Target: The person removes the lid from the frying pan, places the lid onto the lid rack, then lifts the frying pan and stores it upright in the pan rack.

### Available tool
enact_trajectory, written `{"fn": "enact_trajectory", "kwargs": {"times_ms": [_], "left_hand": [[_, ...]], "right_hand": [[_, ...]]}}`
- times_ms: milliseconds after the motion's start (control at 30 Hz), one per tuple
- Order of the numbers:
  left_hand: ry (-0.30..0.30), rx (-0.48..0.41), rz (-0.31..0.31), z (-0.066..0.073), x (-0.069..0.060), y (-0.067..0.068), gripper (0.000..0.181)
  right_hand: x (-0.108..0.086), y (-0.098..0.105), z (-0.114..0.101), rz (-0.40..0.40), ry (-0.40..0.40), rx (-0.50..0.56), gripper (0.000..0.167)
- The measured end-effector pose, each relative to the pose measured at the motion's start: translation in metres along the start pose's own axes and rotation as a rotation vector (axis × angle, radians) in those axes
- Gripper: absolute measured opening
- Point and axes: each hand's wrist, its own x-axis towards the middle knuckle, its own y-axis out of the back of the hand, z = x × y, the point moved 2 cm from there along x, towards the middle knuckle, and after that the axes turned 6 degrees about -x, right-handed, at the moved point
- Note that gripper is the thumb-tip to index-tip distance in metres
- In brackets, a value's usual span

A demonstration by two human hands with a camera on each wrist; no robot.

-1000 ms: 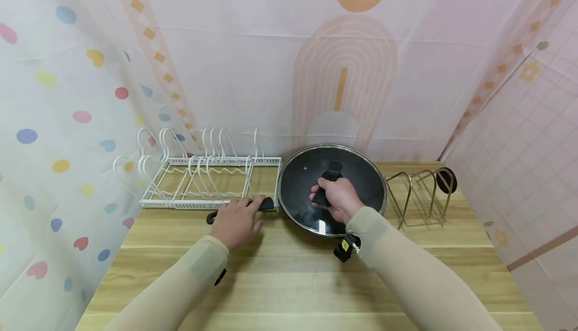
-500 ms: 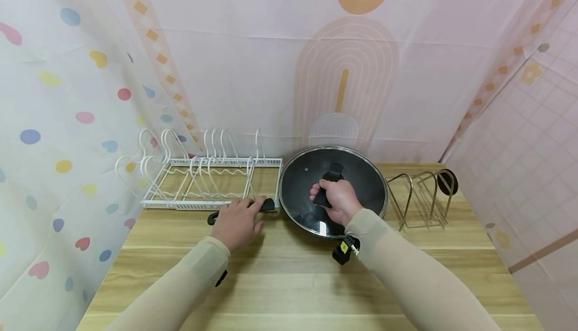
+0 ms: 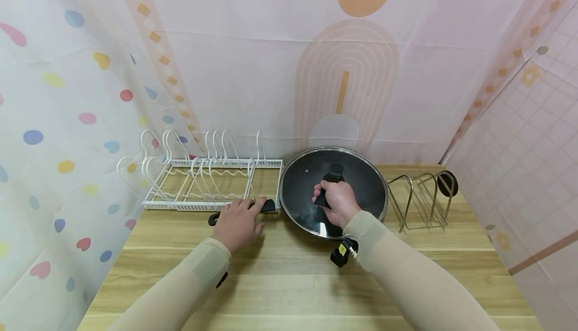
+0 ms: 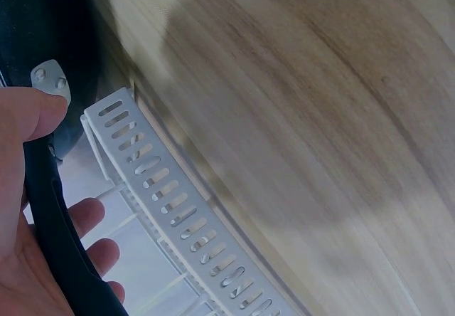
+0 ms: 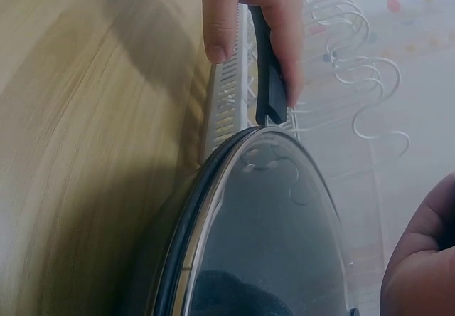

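Note:
A large dark wok (image 3: 311, 234) stands on the wooden table, covered by a glass lid (image 3: 295, 190) with a metal rim. My right hand (image 3: 340, 203) grips the black lid handle (image 3: 336, 170) from above, fingers curled round it. My left hand (image 3: 236, 224) holds the wok's long black handle (image 3: 269, 205), which points left. In the left wrist view the thumb lies near the riveted bracket (image 4: 51, 80), and fingertips show beyond the handle (image 4: 53, 220). The lid (image 5: 277, 209) appears seated on the wok in the right wrist view.
A white wire rack (image 3: 180, 204) with several curved dividers stands left of the wok, right behind the left hand. A metal rack (image 3: 410, 195) stands to the right, with a black round thing (image 3: 447, 183) at its far end. Patterned curtains (image 3: 253, 85) close off the back and sides.

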Motion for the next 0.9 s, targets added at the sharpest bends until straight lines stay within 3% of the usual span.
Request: {"fn": "enact_trajectory", "kwargs": {"times_ms": [267,533,900], "left_hand": [[-0.005,0.004,0.005,0.0008,-0.0007,0.0009,0.065],[-0.008,0.01,0.008,0.0016,-0.0003,0.0014,0.065],[-0.006,0.016,0.01,0.0002,0.0003,-0.0023,0.065]], "right_hand": [[-0.0004,-0.0009,0.0009,0.021,0.015,0.011,0.035],[-0.001,0.0013,0.0011,0.019,0.013,0.009,0.041],[-0.003,0.0021,0.0008,0.011,0.027,-0.003,0.036]]}}
